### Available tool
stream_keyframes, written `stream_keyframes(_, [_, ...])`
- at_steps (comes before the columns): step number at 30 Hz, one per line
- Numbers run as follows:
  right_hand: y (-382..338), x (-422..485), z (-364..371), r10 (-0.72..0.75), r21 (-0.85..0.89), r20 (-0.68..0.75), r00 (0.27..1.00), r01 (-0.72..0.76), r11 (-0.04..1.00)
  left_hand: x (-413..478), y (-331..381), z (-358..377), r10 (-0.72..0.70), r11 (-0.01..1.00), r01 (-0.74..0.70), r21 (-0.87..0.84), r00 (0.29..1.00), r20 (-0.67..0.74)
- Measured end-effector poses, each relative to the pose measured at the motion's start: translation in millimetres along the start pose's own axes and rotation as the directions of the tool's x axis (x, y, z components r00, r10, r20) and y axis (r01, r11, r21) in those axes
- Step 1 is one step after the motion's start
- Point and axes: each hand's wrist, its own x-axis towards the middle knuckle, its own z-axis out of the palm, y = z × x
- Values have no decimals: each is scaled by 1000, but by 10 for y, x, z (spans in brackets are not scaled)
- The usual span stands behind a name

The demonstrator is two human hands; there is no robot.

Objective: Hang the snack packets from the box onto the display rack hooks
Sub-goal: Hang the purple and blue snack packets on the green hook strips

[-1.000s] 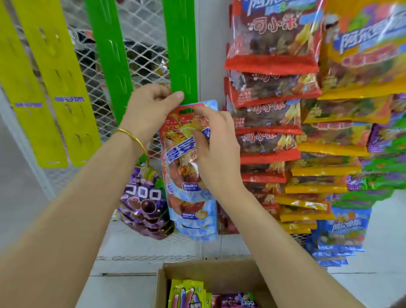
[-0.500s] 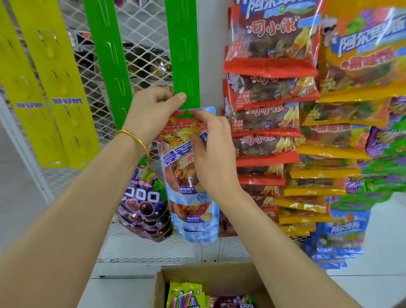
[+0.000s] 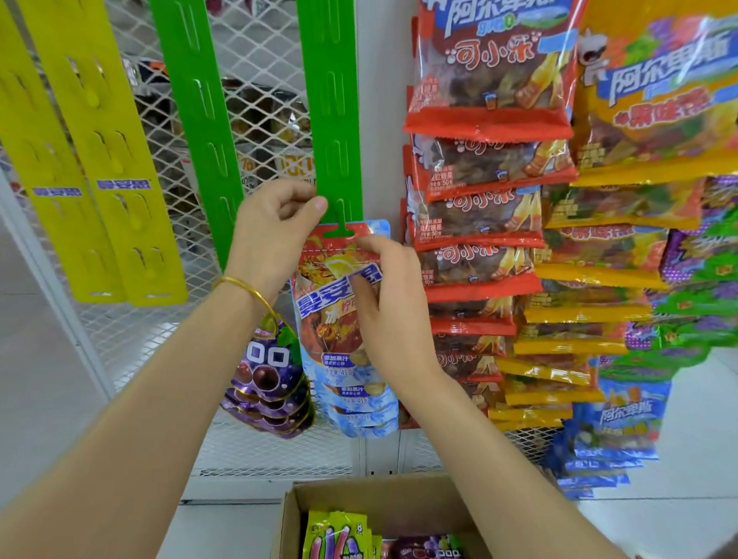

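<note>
I count two yellow strips [image 3: 108,159], two green. Left hand [image 3: 276,227] pinches a green strip [image 3: 329,106], right hand [image 3: 383,305] the red packet [image 3: 320,276]; six-o'clock box [image 3: 390,498] shows three packets [image 3: 336,547].

You can read 阿尔卑斯 in white on the top red packet [image 3: 490,59], with 可小乐 beneath it. The same 阿尔卑斯 stands on the yellow packet [image 3: 668,81] beside it and on the blue packet [image 3: 625,416] low on the right. On the red-and-blue packet [image 3: 335,320] at the green strip [image 3: 326,84] you see 添加果汁 and the number 45. The blue labels [image 3: 123,184] on the yellow strips [image 3: 109,137] are too blurred for you to read.
</note>
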Motion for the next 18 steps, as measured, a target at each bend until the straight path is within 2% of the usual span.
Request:
stream_keyframes(3, [23,-153,-83,23,-43,9,1000,-23,999,-222,-203,-24,68,997,-67,35,997,-26])
stream_keyframes(5, [50,-280,-152,-2,-108,-7,1000,1,994,-431,-306,-37,155,984,-143,109,982,-109])
stream_keyframes(7, [102,-437,-231,-48,-158,-45,998,41,987,-681,-375,-26,305,935,-255,245,933,-193])
stream_keyframes(9, [192,-633,-315,-55,-183,-70,996,41,982,-972,-420,40,410,886,-343,313,894,-181])
stream_keyframes(11, [360,-869,-380,-22,-182,-43,999,13,983,-1301,-509,156,428,877,-399,267,902,-60])
stream_keyframes(13, [638,-1104,-421,62,-170,41,997,-54,984,-1597,-623,286,387,880,-419,222,906,173])
stream_keyframes(14, [833,-1226,-434,126,-174,103,987,-107,979,-1722,-705,352,343,879,-422,222,883,320])
stream_keyframes(16, [1268,-1498,-475,279,-226,231,932,-227,947,-1924,-901,484,180,891,-381,245,794,581])
stream_keyframes(18, [1744,-1822,-533,463,-327,318,827,-363,873,-2061,-1129,598,8,899,-317,302,702,712])
